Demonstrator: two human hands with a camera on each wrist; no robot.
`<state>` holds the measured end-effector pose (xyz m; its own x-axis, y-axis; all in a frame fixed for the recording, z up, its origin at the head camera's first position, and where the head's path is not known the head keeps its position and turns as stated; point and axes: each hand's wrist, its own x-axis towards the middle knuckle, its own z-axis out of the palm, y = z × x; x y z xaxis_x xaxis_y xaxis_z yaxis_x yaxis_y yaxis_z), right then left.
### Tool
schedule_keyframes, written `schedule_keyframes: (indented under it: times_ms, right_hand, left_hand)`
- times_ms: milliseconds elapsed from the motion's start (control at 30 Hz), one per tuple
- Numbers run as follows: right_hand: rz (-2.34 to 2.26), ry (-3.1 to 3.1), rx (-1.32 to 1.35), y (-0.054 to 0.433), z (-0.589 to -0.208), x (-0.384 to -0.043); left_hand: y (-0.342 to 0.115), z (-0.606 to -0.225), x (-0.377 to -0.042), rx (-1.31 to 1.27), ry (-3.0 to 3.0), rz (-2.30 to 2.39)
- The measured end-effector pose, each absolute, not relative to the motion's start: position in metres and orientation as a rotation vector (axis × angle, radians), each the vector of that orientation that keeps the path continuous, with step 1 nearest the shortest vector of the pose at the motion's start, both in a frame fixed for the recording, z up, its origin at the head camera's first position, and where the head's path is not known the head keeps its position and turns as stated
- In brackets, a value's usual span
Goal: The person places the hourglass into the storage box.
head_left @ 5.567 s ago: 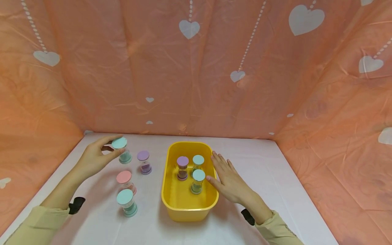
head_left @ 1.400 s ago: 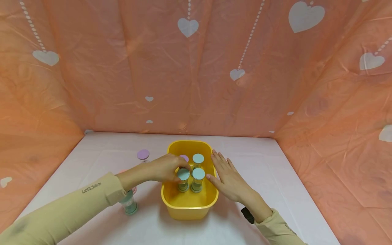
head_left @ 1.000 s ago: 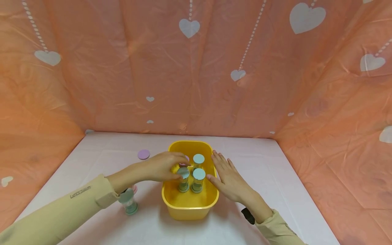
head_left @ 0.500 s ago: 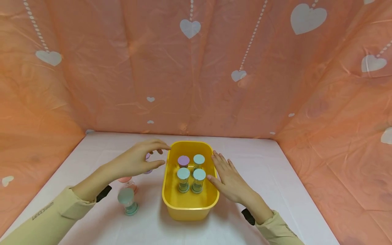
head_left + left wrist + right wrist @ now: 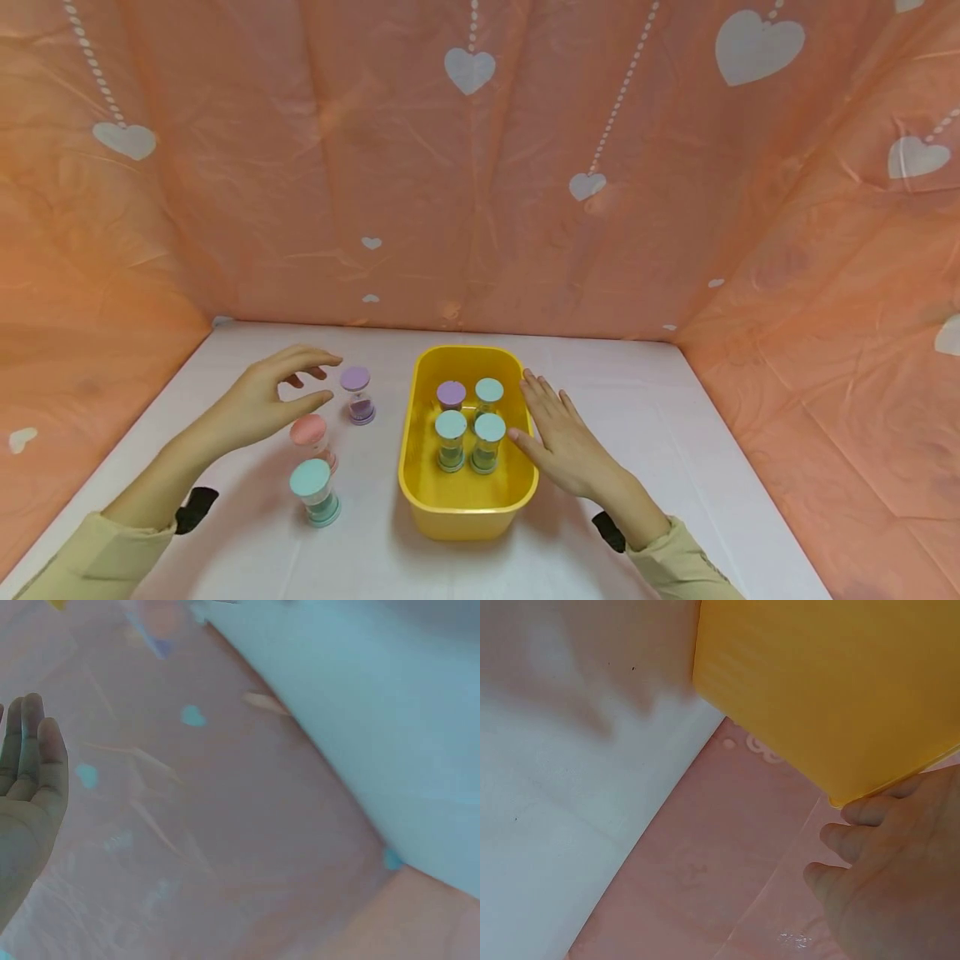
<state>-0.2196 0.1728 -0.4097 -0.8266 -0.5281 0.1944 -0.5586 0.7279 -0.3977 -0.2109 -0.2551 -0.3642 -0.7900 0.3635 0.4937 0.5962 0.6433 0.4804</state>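
Note:
My left hand point(image 5: 262, 400) hovers over the left side of the table, thumb and fingers spread with nothing between them. Nearest its fingertips stands a purple sand timer point(image 5: 361, 407). A pink sand timer point(image 5: 309, 430) and a mint sand timer point(image 5: 311, 477) stand nearer the front, below the hand. The yellow bin point(image 5: 468, 522) holds one purple sand timer point(image 5: 452, 393) and three mint ones, all upright, including the front-left mint timer point(image 5: 451, 425). My right hand point(image 5: 562, 446) lies with straight fingers against the bin's right rim; in the right wrist view its fingertips meet the bin's edge point(image 5: 817, 697).
A white cloth covers the table point(image 5: 637, 400). Behind and on both sides rises an orange-pink curtain point(image 5: 480, 208) printed with white hearts. The bin's wall stands between the timers on the table and those inside.
My left hand carried a mint sand timer from the table's back left into the bin, let go of it there, then drew back left over the table. The right hand has stayed at the rim.

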Motion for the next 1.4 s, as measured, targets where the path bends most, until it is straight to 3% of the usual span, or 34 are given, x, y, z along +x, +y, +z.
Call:
schedule_keyframes:
  times_ms: [600,1400]
  right_hand:
    - [0.705,-2.862,0.884,0.174,-0.410,-0.218]
    - [0.695,-2.871,0.885,0.172,-0.409,-0.219]
  left_hand:
    - [-0.310,-0.407,-0.202,-0.810,-2.607,-0.998]
    - [-0.309,-0.419,-0.202,-0.870,-2.821,-1.251]
